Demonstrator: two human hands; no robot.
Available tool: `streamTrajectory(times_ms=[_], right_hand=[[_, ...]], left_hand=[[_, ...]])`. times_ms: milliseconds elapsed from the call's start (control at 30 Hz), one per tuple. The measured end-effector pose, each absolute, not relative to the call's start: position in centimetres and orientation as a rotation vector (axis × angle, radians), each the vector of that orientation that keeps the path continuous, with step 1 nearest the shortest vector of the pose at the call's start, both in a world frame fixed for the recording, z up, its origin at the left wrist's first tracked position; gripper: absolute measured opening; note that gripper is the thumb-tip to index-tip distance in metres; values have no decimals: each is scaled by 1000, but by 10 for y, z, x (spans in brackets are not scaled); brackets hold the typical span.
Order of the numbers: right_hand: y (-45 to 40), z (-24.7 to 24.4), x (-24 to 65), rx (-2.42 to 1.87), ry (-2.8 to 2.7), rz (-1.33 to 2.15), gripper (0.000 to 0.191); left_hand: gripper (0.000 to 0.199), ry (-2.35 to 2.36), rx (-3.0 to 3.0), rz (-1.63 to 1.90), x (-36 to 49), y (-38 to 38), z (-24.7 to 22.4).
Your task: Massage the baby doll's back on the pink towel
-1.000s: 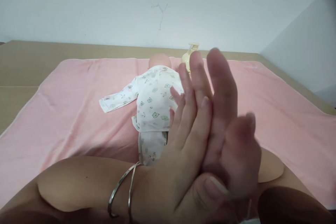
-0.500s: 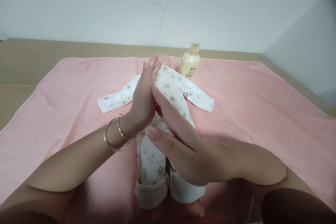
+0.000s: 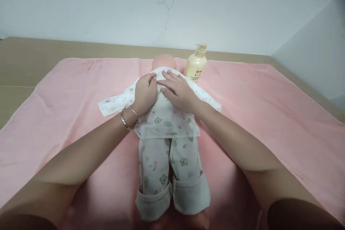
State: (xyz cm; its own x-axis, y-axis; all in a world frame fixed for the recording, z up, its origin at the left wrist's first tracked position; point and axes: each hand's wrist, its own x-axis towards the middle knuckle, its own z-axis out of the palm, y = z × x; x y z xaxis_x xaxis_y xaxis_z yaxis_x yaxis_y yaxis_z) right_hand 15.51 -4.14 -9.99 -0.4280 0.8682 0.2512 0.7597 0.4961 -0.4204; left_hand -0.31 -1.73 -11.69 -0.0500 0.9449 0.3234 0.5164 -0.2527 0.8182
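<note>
A bald baby doll (image 3: 164,61) lies lengthwise before me, no face showing, in a white long-sleeved shirt (image 3: 167,127) with green animal prints. Matching trousers (image 3: 156,165) with wide turned-up cuffs cover its legs. My left hand (image 3: 145,92), a silver bangle at the wrist, rests on the left of the shirt's upper part. Its fingers are curled in, and what lies under them is hidden. My right hand (image 3: 179,91) lies flat on the shirt just beside it, fingers spread and pointing left, holding nothing.
A cream pump bottle (image 3: 196,64) stands right of the doll's head. Beneath everything is a pink blanket (image 3: 256,115) on a wooden surface (image 3: 24,57). Behind it rises a white wall (image 3: 94,10) with a crack and a dark panel at the top.
My palms were pressed together above the doll. Now they have parted and come down onto the upper part of the shirt, uncovering its lower half and the trousers.
</note>
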Motion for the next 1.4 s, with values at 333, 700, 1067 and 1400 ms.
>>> streamTrajectory(times_ms=[333, 700, 1067, 1400], right_hand=[[-88, -105, 127, -1509, -2279, 38, 60], [-45, -98, 153, -1750, -2136, 240, 68], [-55, -101, 144, -1480, -2286, 234, 60], [-87, -103, 129, -1465, -2318, 34, 59]], left_hand=[[42, 1526, 1823, 1262, -3, -15, -125], [42, 1513, 1843, 1284, -4, -17, -127], [40, 1493, 1853, 1291, -4, -15, -129], [41, 1522, 1919, 1270, -3, -16, -129]])
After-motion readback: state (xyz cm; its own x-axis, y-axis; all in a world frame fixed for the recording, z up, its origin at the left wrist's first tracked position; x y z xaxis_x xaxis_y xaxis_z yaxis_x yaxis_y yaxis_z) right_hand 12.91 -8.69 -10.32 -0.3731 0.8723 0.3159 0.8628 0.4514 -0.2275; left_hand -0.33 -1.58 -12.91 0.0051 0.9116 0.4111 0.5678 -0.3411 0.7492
